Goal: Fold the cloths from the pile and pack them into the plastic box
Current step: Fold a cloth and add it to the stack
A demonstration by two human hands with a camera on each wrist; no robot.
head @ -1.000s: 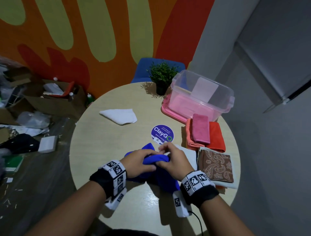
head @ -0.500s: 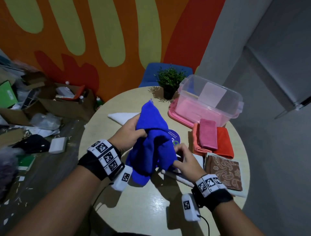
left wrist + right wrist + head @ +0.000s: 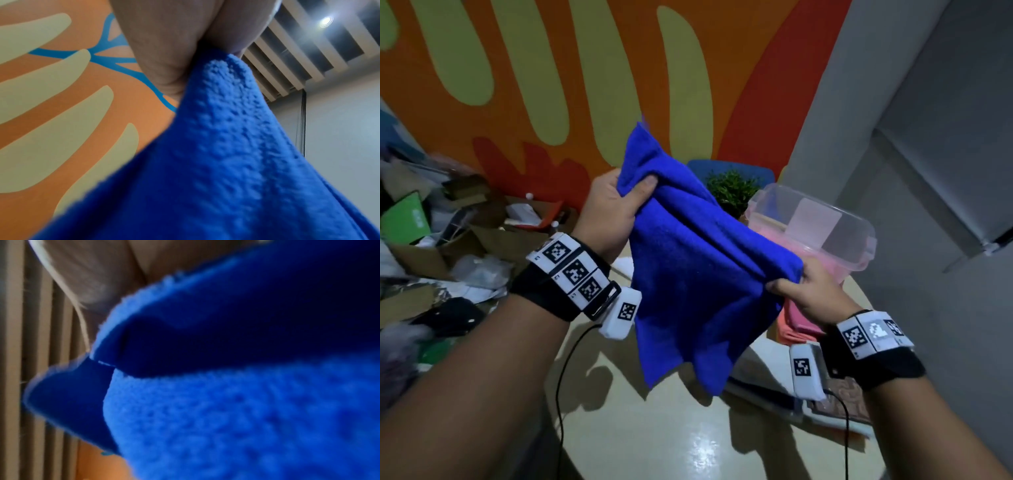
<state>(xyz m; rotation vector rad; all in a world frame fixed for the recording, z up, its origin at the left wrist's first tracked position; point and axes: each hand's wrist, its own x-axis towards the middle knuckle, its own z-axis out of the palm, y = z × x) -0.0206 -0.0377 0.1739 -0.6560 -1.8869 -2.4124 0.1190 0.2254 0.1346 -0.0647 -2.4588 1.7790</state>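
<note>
Blue cloth (image 3: 698,274) pinched betw. both hands, L (image 3: 613,212) & R (image 3: 811,294), hiding plastic box (image 3: 825,236) front.

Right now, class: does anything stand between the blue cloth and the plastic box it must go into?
Nothing visible does. Both hands, left hand and right hand, hold the cloth up in the air, unfolded. The box behind it has no lid on. The plant stands beside the box, not in the way.

Head view looks down from above; both wrist views look upward, close against the shared blue cloth (image 3: 698,274).
</note>
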